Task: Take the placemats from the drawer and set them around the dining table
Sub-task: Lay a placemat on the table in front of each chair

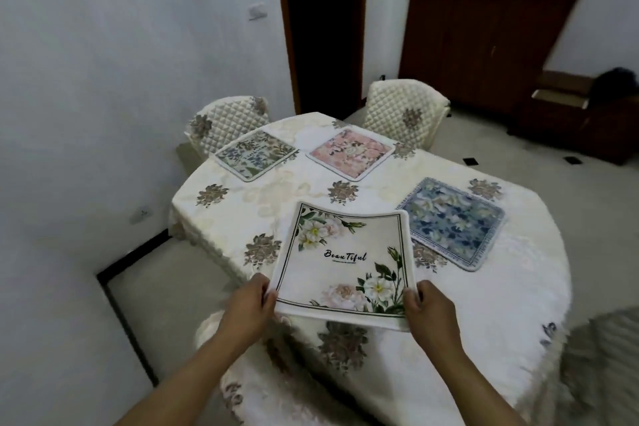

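Gripping square white floral placemat, both hands, near corners.

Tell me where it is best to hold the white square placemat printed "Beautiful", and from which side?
Hold the white square floral placemat at its two near corners, one hand from each side, as the left hand and right hand do now: it is thin and sags between them.

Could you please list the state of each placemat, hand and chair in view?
White floral "Beautiful" placemat: held above the table, not yet laid.
Blue floral placemat: flat on the cream tablecloth.
Pink floral placemat: flat.
Green leafy placemat: flat.
Left hand: gripping the mat's near-left corner.
Right hand: gripping the near-right corner.
Two quilted cream chairs: at the table's far side.
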A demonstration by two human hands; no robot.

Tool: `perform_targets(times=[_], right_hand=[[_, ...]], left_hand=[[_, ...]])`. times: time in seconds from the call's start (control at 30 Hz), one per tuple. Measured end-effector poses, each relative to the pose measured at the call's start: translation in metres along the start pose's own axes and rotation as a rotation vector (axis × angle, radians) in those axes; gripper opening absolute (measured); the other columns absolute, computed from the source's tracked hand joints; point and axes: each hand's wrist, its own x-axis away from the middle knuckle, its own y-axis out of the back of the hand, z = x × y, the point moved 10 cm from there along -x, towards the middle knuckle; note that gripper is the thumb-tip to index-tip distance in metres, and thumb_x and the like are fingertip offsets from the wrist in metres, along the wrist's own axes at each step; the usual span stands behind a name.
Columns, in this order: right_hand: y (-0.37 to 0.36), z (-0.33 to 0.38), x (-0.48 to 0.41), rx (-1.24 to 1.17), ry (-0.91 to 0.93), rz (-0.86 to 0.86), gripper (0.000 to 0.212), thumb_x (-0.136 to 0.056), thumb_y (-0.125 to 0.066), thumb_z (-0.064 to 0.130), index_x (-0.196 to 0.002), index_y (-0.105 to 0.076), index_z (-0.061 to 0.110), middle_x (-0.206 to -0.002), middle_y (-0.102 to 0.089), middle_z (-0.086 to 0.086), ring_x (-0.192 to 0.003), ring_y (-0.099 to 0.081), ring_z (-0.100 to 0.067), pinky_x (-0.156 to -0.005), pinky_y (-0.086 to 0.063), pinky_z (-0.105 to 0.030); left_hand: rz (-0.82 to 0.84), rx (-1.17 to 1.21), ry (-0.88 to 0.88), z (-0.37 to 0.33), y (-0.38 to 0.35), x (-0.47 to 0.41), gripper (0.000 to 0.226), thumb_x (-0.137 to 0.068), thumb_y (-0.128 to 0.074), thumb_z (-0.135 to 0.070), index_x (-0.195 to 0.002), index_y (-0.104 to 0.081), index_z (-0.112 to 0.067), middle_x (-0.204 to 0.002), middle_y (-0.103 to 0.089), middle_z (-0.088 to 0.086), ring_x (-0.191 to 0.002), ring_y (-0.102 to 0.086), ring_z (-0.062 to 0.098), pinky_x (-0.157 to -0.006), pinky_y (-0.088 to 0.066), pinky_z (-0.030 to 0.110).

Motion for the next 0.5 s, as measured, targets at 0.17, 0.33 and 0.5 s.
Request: perform_targets(times=[0.17, 0.33, 0.5], right_hand=[[-0.005, -0.023, 0.007, 0.004, -0.099, -0.104, 0.036, -0.091, -0.053, 0.020, -0.063, -0.030, 0.015, -0.056, -0.034, -0.004, -0.051, -0.031, -0.015, -0.049, -0.023, -0.033], [-0.041, -0.039, -0.006, 0.002, -0.137, -0.086, 0.038, -0.093, -0.053, 0.021, -0.064, -0.029, 0.015, -0.055, -0.033, -0.002, -0.050, -0.032, -0.015, -0.049, -0.022, -0.032], [-0.091, -0.049, -0.009, 0.054, -0.189, -0.013, 0.038, -0.095, -0.051, 0.025, -0.065, -0.029, 0.016, -0.056, -0.035, -0.003, -0.049, -0.035, -0.016, -0.049, -0.022, -0.033]], left_hand=[[0.098, -0.016, -0.139, -0.010, -0.024, -0.047, 0.018, -0.092, -0.056, -0.021, -0.078, -0.048, -0.012, -0.063, -0.047, -0.002, -0.059, -0.044, 0.015, -0.051, -0.025, 0.030], [0.165, -0.050, -0.133, 0.001, -0.043, -0.087, 0.020, -0.090, -0.056, -0.013, -0.073, -0.045, -0.016, -0.064, -0.046, -0.003, -0.062, -0.046, 0.021, -0.055, -0.026, 0.033], [0.203, -0.060, -0.127, 0.025, -0.057, -0.117, 0.027, -0.089, -0.055, -0.009, -0.070, -0.040, -0.020, -0.066, -0.046, -0.002, -0.060, -0.043, 0.015, -0.051, -0.023, 0.030]])
